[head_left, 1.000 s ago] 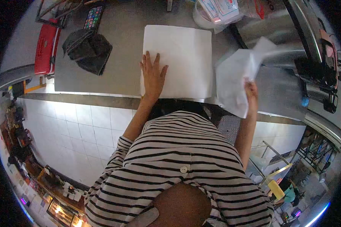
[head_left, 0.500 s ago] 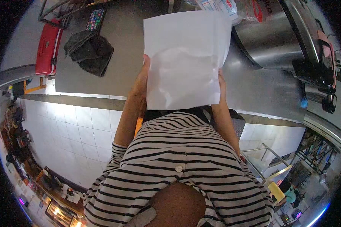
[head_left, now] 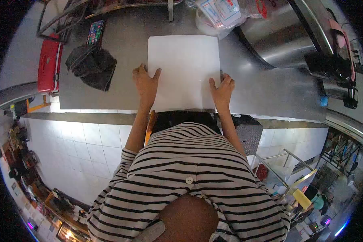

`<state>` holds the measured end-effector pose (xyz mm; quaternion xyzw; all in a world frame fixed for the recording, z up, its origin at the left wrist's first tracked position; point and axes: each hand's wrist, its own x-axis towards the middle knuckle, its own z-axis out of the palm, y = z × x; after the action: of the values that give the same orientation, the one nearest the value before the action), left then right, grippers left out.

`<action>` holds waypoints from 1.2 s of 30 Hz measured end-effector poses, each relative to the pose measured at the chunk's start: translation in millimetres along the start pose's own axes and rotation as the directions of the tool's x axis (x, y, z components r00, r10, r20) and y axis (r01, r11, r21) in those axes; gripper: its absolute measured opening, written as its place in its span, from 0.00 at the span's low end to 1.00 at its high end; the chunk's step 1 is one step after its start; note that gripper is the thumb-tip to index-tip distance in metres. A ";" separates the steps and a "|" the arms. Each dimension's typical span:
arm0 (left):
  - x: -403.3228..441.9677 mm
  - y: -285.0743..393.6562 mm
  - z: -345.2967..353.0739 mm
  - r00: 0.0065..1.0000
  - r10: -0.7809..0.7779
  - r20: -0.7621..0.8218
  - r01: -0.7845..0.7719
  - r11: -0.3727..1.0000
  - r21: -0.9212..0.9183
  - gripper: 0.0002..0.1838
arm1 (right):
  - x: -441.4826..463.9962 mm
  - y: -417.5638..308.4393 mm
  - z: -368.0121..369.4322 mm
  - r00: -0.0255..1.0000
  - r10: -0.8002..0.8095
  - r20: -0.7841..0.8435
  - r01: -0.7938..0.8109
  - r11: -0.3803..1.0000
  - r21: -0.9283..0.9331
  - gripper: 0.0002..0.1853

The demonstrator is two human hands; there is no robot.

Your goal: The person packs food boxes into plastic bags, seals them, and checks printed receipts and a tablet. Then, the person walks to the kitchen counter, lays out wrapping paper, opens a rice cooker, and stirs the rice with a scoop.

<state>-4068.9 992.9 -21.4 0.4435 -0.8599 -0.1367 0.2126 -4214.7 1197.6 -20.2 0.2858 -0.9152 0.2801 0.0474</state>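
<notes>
White paper (head_left: 184, 72), one sheet or a thin stack, lies flat on the grey metal table in front of me. My left hand (head_left: 146, 85) rests at its left edge, thumb spread over the margin and fingers bent on the tabletop outside it. At the opposite edge is my right hand (head_left: 222, 92), its thumb on the paper and its fingers apart beside it. Neither hand grips the paper. A dark cloth item (head_left: 92, 66), perhaps a cap, lies to the left, below a phone (head_left: 95, 32) with a lit screen.
A red case (head_left: 49, 64) stands at the table's left end. Plastic-wrapped packets (head_left: 220, 14) sit at the back, near a large steel vessel (head_left: 276, 36) on the right. A metal rack (head_left: 129, 6) runs along the back. Below the front edge is a dark woven basket (head_left: 247, 135).
The paper, held up between both hands before, has come down flat on the table. My hands have loosened from its sides, with thumbs and fingers spread.
</notes>
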 end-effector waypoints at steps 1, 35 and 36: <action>-0.3 0.9 -2.2 0.995 -0.063 0.078 0.067 0.997 -0.043 0.29 | -0.9 3.1 4.4 0.994 0.062 0.090 -0.064 0.998 0.023 0.26; 64.9 507.8 -82.8 0.674 0.658 -0.336 -0.734 0.545 -0.405 0.23 | 338.3 168.9 -407.9 0.908 -0.411 -0.079 0.336 0.830 -0.446 0.17; 66.7 514.7 -82.6 0.726 0.641 -0.249 -0.662 0.551 -0.509 0.24 | 322.9 167.1 -412.4 0.891 -0.447 -0.079 0.383 0.834 -0.396 0.16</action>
<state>-4425.8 1227.3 285.0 0.0117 -0.8770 -0.2887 0.3838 -4605.5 1373.4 324.1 0.4392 -0.8596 0.1087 0.2374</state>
